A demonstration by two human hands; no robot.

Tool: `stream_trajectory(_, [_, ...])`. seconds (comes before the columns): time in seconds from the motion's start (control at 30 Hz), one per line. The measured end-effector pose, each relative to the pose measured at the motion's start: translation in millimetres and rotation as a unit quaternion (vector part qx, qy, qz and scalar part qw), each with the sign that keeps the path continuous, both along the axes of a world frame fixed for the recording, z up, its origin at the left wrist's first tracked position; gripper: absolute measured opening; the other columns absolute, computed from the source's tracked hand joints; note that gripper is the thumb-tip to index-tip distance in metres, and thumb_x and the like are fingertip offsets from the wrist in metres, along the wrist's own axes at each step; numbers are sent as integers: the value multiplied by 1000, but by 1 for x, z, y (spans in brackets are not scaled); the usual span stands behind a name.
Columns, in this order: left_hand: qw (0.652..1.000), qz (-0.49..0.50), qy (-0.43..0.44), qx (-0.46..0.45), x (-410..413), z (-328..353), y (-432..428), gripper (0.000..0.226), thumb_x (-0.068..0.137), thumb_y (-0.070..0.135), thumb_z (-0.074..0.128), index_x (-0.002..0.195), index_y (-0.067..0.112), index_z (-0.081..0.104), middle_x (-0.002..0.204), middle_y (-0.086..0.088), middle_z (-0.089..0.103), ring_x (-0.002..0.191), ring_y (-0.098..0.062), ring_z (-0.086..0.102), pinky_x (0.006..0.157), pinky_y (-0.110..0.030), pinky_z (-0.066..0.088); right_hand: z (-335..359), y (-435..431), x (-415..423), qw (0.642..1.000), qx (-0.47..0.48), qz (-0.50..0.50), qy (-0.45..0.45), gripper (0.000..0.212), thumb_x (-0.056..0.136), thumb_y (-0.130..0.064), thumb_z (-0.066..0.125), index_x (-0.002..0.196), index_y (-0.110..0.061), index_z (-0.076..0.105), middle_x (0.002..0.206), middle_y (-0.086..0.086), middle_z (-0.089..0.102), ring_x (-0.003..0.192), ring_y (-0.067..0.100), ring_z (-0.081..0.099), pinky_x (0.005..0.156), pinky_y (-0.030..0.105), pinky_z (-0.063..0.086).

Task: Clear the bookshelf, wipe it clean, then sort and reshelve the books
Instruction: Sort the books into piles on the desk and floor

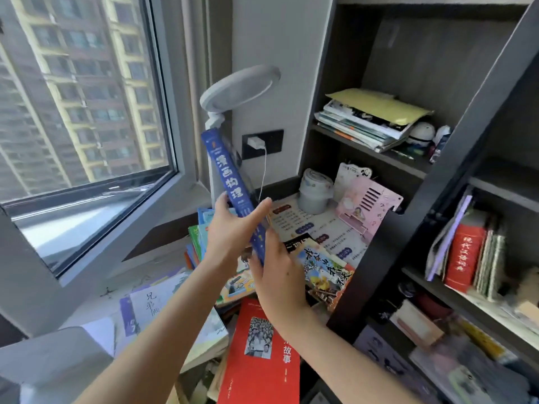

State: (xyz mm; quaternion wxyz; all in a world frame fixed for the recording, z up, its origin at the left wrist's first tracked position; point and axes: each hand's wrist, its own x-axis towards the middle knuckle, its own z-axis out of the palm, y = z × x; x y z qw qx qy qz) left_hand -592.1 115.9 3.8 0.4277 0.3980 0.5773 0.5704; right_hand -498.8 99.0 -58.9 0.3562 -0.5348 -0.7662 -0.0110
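Head view: two bare forearms are seen reaching forward over a bench (140,272) heaped with books.
Left grip (230,228): closed on the blue book (230,182) near its middle; the thumb is set on the left face and the fingers are laid across the right side.
Right grip (277,275): closed on the lower end of the same book; the back of the hand is turned to the camera and its fingertips are hidden.
Blue book: held in the air above the pile (204,237), spine toward the camera, top end tilted left, in front of the lamp (239,86).
Pile: loose books are stacked and overlapped just under the hands; a red book (259,354) lies flat nearest the camera, and a picture book (326,272) lies to the right of the right grip.
Bench, far end: a printed sheet (320,228) is spread flat; a white pot (315,191) and a pink stand (370,205) are placed on it.
Wall: a charger (256,142) is plugged into a dark socket behind the lamp.
Bookshelf (437,185): at the right; a paper stack (370,121) is laid on an upper shelf, and a red dictionary (463,255) is stood upright on a lower one.
Window (87,112): at the left.
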Motion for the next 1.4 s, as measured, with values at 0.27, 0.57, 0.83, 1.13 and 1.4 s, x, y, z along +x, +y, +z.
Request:
stream_trajectory(0.27, [990, 79, -119, -14, -45, -28, -12, 29, 85, -3, 57, 111, 8, 53, 96, -12, 67, 72, -21, 66, 55, -30, 57, 12, -12, -4, 987, -67, 119, -84, 53, 94, -52, 39, 134, -19, 50, 110, 8, 68, 94, 29, 66, 73, 37, 54])
stream_trajectory(0.57, [950, 68, -292, -87, -97, -60, -54, 6, 90, 1, 52, 93, 5, 53, 80, -12, 62, 67, -24, 64, 53, -33, 58, -14, 37, 54, 874, -384, -88, 285, 35, 101, -31, 40, 84, -6, 57, 78, 7, 57, 74, 23, 57, 62, 33, 47])
stream_trajectory(0.83, [942, -99, -276, -163, -125, -84, -119, 90, 23, 23, 93, 103, 0, 61, 88, -19, 73, 63, -32, 71, 49, -38, 57, -21, -10, 24, 656, -614, 156, 410, 31, 92, -36, 55, 113, -14, 61, 95, 10, 71, 75, 21, 68, 64, 32, 54])
stream_trajectory(1.13, [915, -192, -283, -214, -117, -124, -151, 91, 27, 7, 95, 111, 1, 60, 112, -25, 67, 88, -36, 70, 67, -43, 60, -61, -82, 42, 757, -513, 141, 380, 26, 92, -7, 61, 110, -25, 63, 109, -2, 72, 102, 19, 68, 89, 45, 55])
stream_trajectory(1.4, [954, 35, -198, -223, -6, -169, -244, 25, 85, -1, 58, 108, 10, 60, 92, -3, 75, 78, -15, 72, 68, -28, 60, -96, -146, 124, 798, -479, 238, 277, 38, 88, -10, 68, 118, -31, 58, 113, -7, 70, 107, 11, 64, 91, 37, 54])
